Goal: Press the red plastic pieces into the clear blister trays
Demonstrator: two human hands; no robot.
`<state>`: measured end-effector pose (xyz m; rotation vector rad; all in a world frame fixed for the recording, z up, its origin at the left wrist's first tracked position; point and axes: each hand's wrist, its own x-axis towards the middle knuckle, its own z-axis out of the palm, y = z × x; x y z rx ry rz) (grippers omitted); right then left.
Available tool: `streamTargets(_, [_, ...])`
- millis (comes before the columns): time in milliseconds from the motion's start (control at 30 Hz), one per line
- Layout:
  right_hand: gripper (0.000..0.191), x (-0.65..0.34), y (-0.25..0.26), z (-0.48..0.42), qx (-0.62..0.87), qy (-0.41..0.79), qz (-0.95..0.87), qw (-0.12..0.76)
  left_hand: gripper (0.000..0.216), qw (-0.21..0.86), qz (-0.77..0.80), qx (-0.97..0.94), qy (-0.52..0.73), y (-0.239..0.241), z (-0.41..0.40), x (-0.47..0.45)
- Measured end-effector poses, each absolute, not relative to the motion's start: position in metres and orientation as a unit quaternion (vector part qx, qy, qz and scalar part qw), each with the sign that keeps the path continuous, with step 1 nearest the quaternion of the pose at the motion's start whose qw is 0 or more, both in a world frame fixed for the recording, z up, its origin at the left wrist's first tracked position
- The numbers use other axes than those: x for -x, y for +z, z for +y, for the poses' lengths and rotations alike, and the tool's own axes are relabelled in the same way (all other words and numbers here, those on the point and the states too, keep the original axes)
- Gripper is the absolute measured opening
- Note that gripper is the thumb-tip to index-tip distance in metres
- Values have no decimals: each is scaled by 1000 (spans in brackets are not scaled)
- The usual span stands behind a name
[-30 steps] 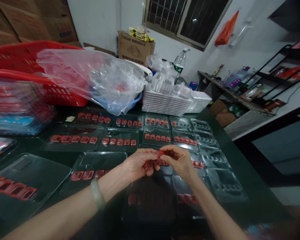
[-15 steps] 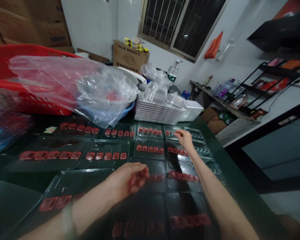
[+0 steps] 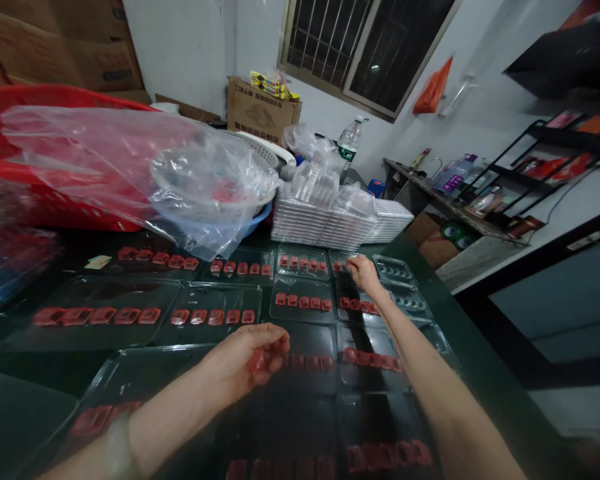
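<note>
Your right hand (image 3: 364, 272) is stretched to the far tray (image 3: 336, 255). Its fingers are bunched down on that tray's row of red pieces (image 3: 341, 267) — I cannot tell whether they pinch a piece or only press one.

Your left hand (image 3: 245, 363) hovers above a nearer tray on the tabletop (image 3: 460, 313), fingers curled shut around a spare stock of pieces (image 3: 256, 363).

Judgement:
- Set each piece flat in its pocket, facing the same way as its neighbours, and press it until it sits flush.
- The tray looks light, so push straight down, not sideways.
- Lift your forearm clear of the filled trays beneath it — a brush could unseat them.
- Hold the stock low and closed.
</note>
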<state>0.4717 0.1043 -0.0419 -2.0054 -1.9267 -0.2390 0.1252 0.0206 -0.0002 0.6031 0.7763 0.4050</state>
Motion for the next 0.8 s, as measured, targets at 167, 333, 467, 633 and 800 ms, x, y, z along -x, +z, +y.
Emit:
streamTargets(167, [24,-468,-44,105,704,-98,-687,151,17,857,387,-281,192,-1,21,-124])
streamTargets(333, [27,-466,-48,104,705,-99,-691,124,17,856,391,-276,195,-2,21,-124])
streamTargets(467, [27,-463,-47,105,716,-102,-684,95,16,860,379,-282,191,-5,20,-125])
streamTargets(633, [26,-460,-45,104,735,-116,-665,62,16,861,377,-282,194,-6,20,-125])
streamTargets(800, [27,-455,-48,100,741,-134,-657,37,16,860,381,-281,193,-7,20,-125])
